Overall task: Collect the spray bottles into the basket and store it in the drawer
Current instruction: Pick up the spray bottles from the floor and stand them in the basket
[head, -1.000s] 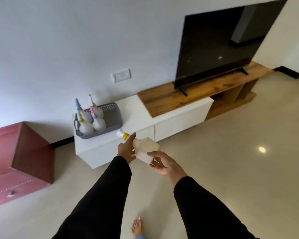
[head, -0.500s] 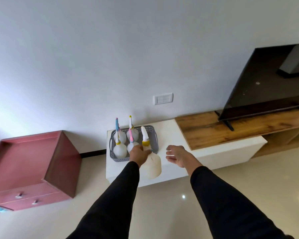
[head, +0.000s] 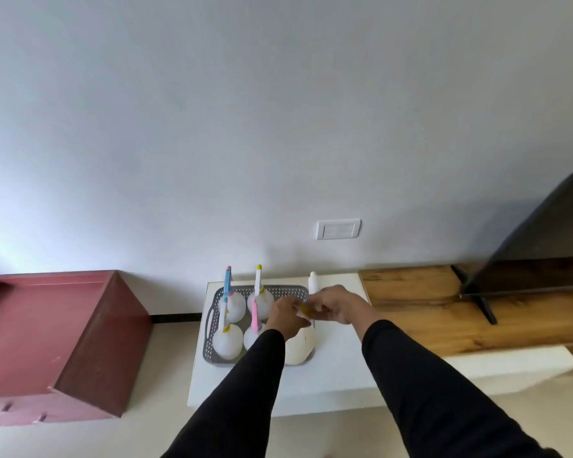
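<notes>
A grey perforated basket [head: 214,325] stands on the white low cabinet [head: 338,368]. Several white spray bottles stand upright inside it, among them one with a blue head [head: 229,299], one with a yellow tip [head: 259,297] and one with a pink head [head: 254,328]. A larger cream bottle [head: 300,347] with a yellow collar and white nozzle stands at the basket's right end. My left hand [head: 285,317] and my right hand [head: 339,305] both grip its neck, fingers closed around the collar. The bottle's base hides the basket's right front corner.
A dark red drawer chest [head: 57,342] stands on the floor to the left, its drawer fronts at the bottom left. A wooden shelf top [head: 444,305] carries a television [head: 549,233] on the right. A wall switch [head: 338,229] sits above the cabinet.
I have stepped closer to the cabinet. The cream bottle went from held in the air to standing in the basket's right end, and my right hand has joined the left at its neck.
</notes>
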